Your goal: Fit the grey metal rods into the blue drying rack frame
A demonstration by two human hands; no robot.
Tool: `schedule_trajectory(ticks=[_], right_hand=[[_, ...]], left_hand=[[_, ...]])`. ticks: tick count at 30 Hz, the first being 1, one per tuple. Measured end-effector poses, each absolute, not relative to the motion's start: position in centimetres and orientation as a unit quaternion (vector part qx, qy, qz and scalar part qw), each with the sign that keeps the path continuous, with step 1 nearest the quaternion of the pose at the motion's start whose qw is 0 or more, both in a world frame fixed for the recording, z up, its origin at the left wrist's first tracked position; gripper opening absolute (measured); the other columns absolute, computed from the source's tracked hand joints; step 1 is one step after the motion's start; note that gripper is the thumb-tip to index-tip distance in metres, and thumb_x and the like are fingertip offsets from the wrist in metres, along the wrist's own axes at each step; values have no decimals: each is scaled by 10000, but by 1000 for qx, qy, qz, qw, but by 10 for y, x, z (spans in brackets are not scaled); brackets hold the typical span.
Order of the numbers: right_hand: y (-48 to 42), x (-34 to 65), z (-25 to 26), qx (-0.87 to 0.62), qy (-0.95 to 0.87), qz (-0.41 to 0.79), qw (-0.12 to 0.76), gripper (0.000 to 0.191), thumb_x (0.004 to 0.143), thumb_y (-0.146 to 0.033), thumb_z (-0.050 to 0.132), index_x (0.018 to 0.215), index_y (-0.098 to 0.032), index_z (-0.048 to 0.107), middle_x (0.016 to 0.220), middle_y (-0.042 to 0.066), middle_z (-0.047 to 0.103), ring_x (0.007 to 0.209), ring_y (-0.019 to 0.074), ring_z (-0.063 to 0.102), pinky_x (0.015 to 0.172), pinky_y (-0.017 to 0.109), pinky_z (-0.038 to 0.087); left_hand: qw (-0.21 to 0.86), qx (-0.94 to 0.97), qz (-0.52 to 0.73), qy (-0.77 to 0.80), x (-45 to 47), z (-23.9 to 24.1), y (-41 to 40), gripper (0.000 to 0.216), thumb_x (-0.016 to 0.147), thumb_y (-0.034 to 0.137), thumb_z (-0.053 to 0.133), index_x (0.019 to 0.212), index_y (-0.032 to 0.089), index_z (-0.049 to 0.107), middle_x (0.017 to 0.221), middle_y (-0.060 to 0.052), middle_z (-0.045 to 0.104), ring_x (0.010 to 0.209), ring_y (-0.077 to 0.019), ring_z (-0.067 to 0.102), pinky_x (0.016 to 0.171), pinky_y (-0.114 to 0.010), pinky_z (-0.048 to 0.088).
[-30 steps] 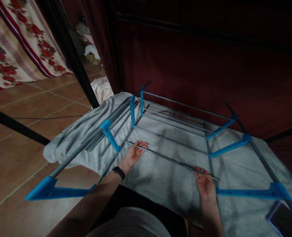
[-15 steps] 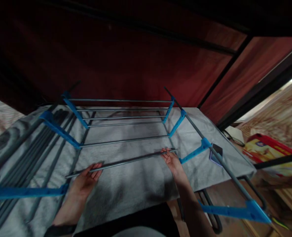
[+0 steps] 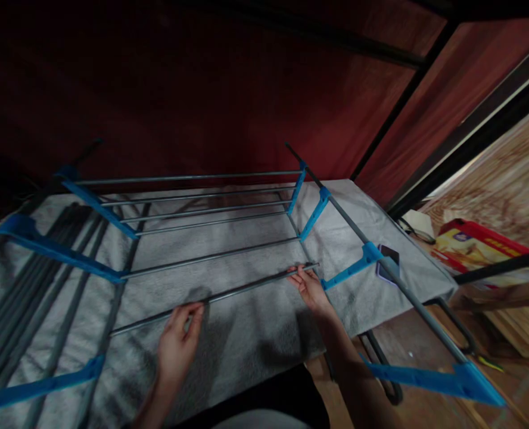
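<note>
Indoors, in the head-camera view, a person is holding a thin metal rod point(image 3: 246, 288) across the front of a half-built rack point(image 3: 202, 177) made of grey bars and blue plastic brackets. The left hand point(image 3: 179, 342) is curling its fingers point(image 3: 193, 313) down over the rod toward its left end. The right hand point(image 3: 310, 287) is pinching the rod's right tip between thumb and fingertips. The rod is lying slantwise just in front of the rack's nearest fitted crossbar point(image 3: 211, 257). Its right end is coming close to a blue bracket point(image 3: 349, 269) on the rack's right rail, though whether the two are touching cannot be told. Its left end is stopping short of the long blue bracket point(image 3: 54, 250) on the rack's left side.

Beneath the rack, a grey towel point(image 3: 255, 333) is covering the surface. Left of the rack, a bundle of loose grey rods point(image 3: 45, 280) is lying on the towel. Just right of the rack's right rail, a dark phone point(image 3: 387, 262) is resting on the towel. Farther right of the rack, a red and yellow box point(image 3: 474, 250) is sitting lower down. Behind the rack, a dark red fabric wall point(image 3: 179, 89) is filling the background.
</note>
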State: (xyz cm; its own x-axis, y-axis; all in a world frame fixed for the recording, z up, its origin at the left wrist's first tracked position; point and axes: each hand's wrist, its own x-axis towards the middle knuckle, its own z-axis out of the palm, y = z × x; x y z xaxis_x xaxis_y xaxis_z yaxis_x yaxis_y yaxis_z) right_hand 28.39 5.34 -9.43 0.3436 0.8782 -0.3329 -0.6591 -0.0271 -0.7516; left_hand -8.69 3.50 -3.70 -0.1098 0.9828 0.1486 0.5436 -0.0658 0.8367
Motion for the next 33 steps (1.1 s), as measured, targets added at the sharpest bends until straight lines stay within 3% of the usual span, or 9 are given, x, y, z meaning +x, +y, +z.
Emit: schedule_trajectory(ticks=[3,7,13,22,26,33], right_hand=[[52,286,-94,-435,-124,567,688,367,697,-416,1020,894,-277,743,959,2,846,926,206,811,866,370,683],[49,286,-90,-411,-125,579,694,333,728,-372,1001,937,-286,758,992,-1,848,961,205,813,894,370,678],[50,280,-80,-405,-96,558,718,317,717,-289,968,959,-255,766,972,24,838,904,191,796,878,333,663],[58,268,-73,-434,-58,483,758,270,755,-277,907,907,-264,683,857,-25,788,815,151,760,835,293,649],[53,265,-73,-451,-50,477,753,216,788,-334,867,913,-261,706,863,0,798,804,159,762,784,283,644],[36,266,-78,-471,-46,488,733,266,762,-388,888,920,-265,713,874,9,817,789,166,770,755,287,645]], left_hand=[[100,747,346,559,-88,-46,52,399,1043,516,551,1235,241,768,1284,-149,803,1230,-343,723,1100,-512,536],[41,819,247,517,-102,-68,68,381,1081,373,466,1279,231,759,1223,-132,818,1166,-324,742,1042,-482,549],[104,813,218,530,-114,-79,64,367,1064,347,433,1158,236,770,1116,-128,809,1061,-316,755,981,-446,569],[256,718,281,583,-103,-48,60,122,842,380,667,924,320,735,993,-101,825,996,-356,739,1032,-463,529],[288,688,312,589,-103,-37,57,238,749,448,804,939,317,748,1031,-99,833,1050,-374,728,1051,-464,508],[236,742,250,575,-110,-45,50,216,883,493,694,974,306,751,981,-108,801,974,-364,728,982,-481,491]])
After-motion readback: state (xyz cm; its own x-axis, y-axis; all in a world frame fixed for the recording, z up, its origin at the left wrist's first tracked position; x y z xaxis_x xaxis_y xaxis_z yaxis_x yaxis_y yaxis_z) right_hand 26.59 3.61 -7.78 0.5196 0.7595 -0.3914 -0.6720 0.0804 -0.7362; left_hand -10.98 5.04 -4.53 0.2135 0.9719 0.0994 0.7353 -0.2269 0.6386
